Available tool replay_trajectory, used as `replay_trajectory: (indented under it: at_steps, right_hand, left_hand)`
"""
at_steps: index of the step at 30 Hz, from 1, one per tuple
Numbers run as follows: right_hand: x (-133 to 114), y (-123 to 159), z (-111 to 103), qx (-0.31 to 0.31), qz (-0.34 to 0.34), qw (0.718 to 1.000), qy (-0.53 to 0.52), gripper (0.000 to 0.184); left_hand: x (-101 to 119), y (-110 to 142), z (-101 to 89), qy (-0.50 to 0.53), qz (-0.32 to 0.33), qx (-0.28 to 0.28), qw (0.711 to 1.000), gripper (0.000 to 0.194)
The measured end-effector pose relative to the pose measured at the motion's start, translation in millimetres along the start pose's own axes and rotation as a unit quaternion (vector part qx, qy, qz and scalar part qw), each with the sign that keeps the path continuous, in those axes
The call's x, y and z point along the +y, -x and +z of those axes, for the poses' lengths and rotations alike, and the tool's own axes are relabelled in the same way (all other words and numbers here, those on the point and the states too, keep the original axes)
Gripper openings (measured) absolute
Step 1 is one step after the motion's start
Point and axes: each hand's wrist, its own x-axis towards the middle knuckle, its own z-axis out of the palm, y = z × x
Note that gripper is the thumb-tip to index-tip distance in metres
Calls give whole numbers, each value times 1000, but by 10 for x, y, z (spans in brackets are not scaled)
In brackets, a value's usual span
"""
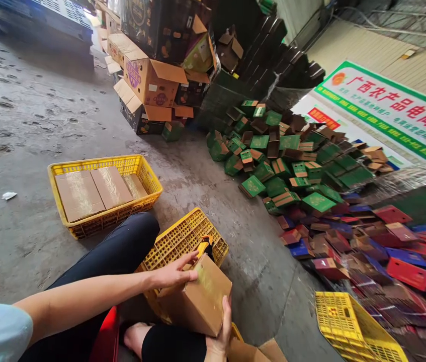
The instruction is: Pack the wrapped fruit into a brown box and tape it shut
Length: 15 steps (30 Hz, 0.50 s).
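Near the centre, in front of a perforated yellow crate (190, 229) on the concrete floor (269, 286), a cardboard box (193, 306) sits tilted between the hands. The right hand (221, 329) is closed around its near right corner, thumb up the side. The left hand (177, 274) lies at its left edge, fingers spread towards a tape dispenser (205, 245) just beyond; whether they grip anything, I cannot tell. The box looks stiff and dry along its folds, though the panels would probably give under a hard squeeze. Its weight cannot be judged from outside. Opposite lower corners seem the surest hold; the shiny tape (209, 281) across the face may be slippery.
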Motion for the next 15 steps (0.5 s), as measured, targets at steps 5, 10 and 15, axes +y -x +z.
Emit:
replay_trajectory:
  at_steps: [5,10,15]
  right_hand:
    - [-106,152,-18,43,49,992,-104,97]
    - [-93,214,-1,80,31,990,-113,93]
    - [-137,232,-53,69,10,990,-122,94]
  left_hand:
    - [-164,9,175,-10,-15,33,999,95]
    - [-448,21,171,-97,-82,135,983,73]
    - [-707,80,77,-186,-166,188,950,50]
